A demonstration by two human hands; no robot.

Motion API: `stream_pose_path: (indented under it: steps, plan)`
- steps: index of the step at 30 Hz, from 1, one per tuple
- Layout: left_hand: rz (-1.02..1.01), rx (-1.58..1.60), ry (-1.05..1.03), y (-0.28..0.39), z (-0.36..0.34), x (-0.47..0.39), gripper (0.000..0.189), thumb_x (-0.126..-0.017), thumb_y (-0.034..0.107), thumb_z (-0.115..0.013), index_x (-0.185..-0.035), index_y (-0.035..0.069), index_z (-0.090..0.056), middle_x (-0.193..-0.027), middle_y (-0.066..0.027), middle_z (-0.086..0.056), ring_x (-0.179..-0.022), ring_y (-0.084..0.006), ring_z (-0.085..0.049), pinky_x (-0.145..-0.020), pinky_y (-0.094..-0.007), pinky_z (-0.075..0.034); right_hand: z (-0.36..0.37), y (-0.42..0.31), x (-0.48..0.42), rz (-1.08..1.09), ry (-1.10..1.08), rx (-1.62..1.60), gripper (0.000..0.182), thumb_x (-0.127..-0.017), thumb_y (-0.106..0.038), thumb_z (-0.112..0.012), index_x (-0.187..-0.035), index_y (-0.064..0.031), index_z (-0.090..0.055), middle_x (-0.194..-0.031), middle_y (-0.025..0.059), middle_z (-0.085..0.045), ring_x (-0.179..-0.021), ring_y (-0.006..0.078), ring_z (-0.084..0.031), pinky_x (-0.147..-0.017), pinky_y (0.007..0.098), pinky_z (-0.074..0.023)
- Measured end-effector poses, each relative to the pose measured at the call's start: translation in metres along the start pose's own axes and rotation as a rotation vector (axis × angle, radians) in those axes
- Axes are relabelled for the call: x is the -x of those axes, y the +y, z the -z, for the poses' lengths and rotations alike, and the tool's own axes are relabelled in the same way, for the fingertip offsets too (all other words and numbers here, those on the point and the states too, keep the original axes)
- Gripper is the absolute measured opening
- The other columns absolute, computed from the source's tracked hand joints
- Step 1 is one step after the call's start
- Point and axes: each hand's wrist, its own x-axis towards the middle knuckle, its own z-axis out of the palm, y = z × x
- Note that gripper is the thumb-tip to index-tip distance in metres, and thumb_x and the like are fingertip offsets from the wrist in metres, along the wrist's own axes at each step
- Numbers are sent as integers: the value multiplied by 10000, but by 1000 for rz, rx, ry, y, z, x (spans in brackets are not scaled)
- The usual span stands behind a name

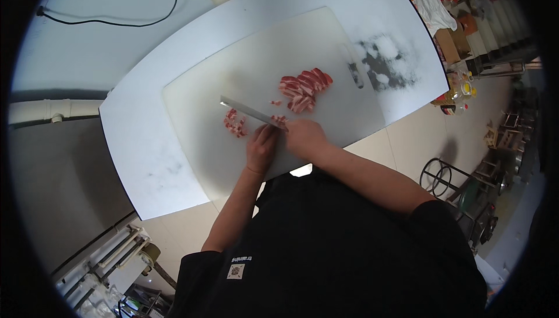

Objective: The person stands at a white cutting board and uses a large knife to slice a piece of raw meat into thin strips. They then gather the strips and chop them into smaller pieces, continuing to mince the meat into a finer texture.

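My right hand is closed around the handle of a kitchen knife, near the front middle of a white cutting board. The knife's blade points away to the left and is seen mostly along its spine. Close against the near side of the blade lies my left hand, its fingers bent down; whether they hold meat is hidden. Small diced meat lies left of the blade, and a few bits sit just beyond it by the right hand. Sliced, streaky raw meat is spread further back to the right.
The board rests on a white table with worn dark patches. A black cable hangs on the wall behind. Oil bottles and a cardboard box stand past the table's right edge. Metal racks stand on the floor to the right.
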Motion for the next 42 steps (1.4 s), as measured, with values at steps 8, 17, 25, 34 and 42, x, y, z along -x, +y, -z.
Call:
stream_pose_path:
  steps: [8, 17, 25, 34, 42]
  plan:
    - [182, 2, -5, 11, 20, -4, 322, -783, 69, -740, -1097, 94, -674, -1213, -93, -628, -1103, -314, -618, -887, -390, -521, 41, 18, 39, -38, 168, -349, 211, -904, -226, -553, -857, -46, -652, -796, 226, -632, -786, 443, -602, -690, 518, -477]
    - [-149, -90, -181, -2, -1, -65, 259, -786, 134, -685, -1040, 102, -642, -1240, -104, -574, -1247, -297, -507, -1129, -527, -343, 54, 61, 82, -218, 276, -451, 299, -932, -265, -560, -815, 5, -615, -726, 235, -599, -708, 449, -584, -624, 490, -446]
    - [-258, -119, -289, -8, 5, -65, 171, -757, 116, -687, -908, 97, -608, -989, -78, -562, -991, -287, -567, -1032, -489, -424, 48, 77, 100, -309, 304, -478, 335, -937, -297, -559, -826, 14, -617, -718, 236, -605, -697, 442, -591, -633, 487, -453]
    - [-223, -266, -407, -20, 29, -69, 132, -765, 114, -661, -881, 73, -612, -948, -91, -583, -942, -300, -572, -870, -448, -453, 45, 85, 97, -260, 328, -518, 337, -930, -288, -564, -801, 21, -610, -712, 234, -608, -698, 444, -593, -632, 491, -454]
    - [118, -194, -97, -13, 48, -80, 150, -846, 141, -677, -982, 77, -664, -1060, -97, -659, -983, -304, -612, -861, -412, -479, 50, 93, 100, -301, 329, -530, 330, -924, -283, -575, -797, 19, -615, -725, 233, -618, -714, 441, -601, -646, 492, -465]
